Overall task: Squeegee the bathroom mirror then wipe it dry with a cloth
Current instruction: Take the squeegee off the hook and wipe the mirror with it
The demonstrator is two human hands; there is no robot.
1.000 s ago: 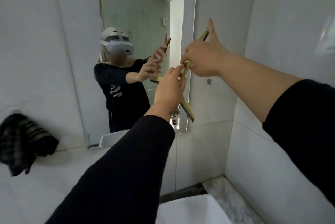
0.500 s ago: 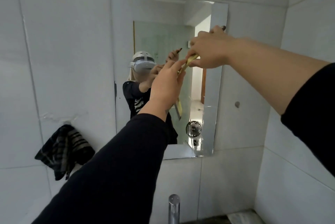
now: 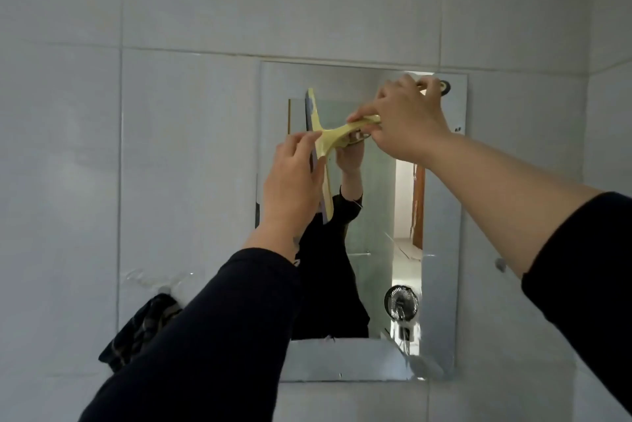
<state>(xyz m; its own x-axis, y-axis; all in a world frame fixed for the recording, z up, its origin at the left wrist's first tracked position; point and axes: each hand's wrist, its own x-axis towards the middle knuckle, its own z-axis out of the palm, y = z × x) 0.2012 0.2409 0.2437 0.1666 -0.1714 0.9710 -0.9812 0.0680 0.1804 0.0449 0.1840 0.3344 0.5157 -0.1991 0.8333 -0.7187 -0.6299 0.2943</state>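
Item: yellow plastic squeegee point(image 3: 325, 148), T-shaped, blade bar running near upright, held in front of the upper left part of the bathroom mirror point(image 3: 441, 216); whether the blade edge touches the glass cannot be told.

Right hand point(image 3: 407, 120): closed around the handle end, toward the mirror's top right corner.

Left hand point(image 3: 290, 189): fingers curled at the junction of handle and blade bar, steadying it.

Handling, judged: light, rigid body with a soft flexible blade edge; best gripped by the handle, with a second hand at the crosspiece for even pressure. Wet plastic may slip.

Mirror: frameless glass fixed to the tiled wall point(image 3: 188, 148); hard, slick, fragile at the edges.

Cloth point(image 3: 136, 332): dark striped fabric, soft and limp, hanging on the wall left of the mirror's lower corner, untouched.
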